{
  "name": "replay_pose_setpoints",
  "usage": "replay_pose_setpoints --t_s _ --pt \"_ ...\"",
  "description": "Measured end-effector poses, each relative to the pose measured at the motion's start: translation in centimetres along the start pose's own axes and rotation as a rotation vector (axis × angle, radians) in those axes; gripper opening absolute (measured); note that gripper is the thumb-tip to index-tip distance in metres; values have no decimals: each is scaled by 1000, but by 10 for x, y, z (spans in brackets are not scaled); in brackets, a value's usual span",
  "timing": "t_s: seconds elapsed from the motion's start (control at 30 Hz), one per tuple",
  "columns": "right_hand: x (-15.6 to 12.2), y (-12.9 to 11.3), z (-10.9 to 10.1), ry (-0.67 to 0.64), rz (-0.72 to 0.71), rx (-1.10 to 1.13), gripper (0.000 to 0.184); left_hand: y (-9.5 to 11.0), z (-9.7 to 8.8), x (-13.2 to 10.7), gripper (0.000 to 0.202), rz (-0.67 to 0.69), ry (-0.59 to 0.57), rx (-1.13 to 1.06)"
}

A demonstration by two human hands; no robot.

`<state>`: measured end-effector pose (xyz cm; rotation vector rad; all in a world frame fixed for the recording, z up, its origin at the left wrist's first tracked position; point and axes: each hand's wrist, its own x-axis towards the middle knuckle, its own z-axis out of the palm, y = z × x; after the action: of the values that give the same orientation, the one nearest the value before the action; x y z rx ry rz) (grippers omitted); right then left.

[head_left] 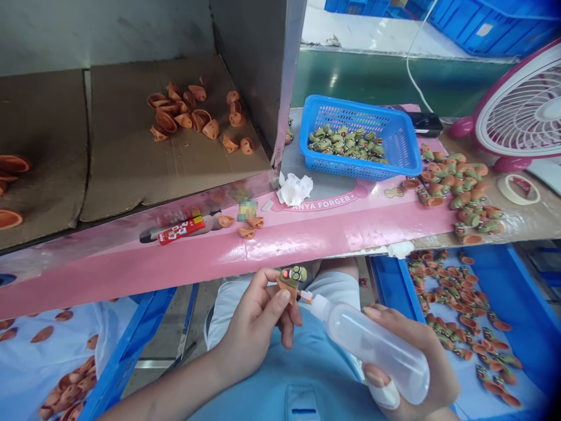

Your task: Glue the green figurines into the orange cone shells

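Note:
Between the thumb and fingers of my left hand is a small figurine, with a green, goggle-eyed, red-mouthed head on an orange-brown shell piece. My right hand wraps round a clear plastic squeeze bottle, tilted so its white nozzle points at the figurine. The nozzle's tip is at the figurine's lower right edge; I cannot tell whether it touches. What liquid the bottle holds does not show clearly. A white wrapping covers one finger of my right hand.
A blue basket of green heads stands on the pink-covered table. Joined figurines lie right, beside tape and a fan. Orange shells lie in a cardboard-lined box. Blue trays flank my lap.

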<state>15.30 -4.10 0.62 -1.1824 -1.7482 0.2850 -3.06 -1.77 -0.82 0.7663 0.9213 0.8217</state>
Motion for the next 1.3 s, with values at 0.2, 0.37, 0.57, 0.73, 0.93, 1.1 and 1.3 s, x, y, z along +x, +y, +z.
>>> replay_pose_setpoints --t_s 0.2,0.37,0.57,0.73,0.93,1.1,1.3 --pt "2 -3 1 8 -13 -10 39 5 2 0 9 0 55 131" --pt "-1 -2 -1 -9 -43 -85 42 6 1 0 9 9 70 195" --pt "3 -4 0 -17 -4 -37 42 6 1 1 10 -3 73 183" --pt "6 -5 -1 -45 -30 -21 41 5 1 1 10 6 64 173" --pt "9 -6 0 -47 -41 -35 40 6 1 0 9 3 64 173" --pt "8 -6 1 -37 -24 -8 40 5 0 -1 8 -10 51 175" --pt "1 -5 -1 -45 -16 -53 38 4 -1 -1 8 8 55 184"
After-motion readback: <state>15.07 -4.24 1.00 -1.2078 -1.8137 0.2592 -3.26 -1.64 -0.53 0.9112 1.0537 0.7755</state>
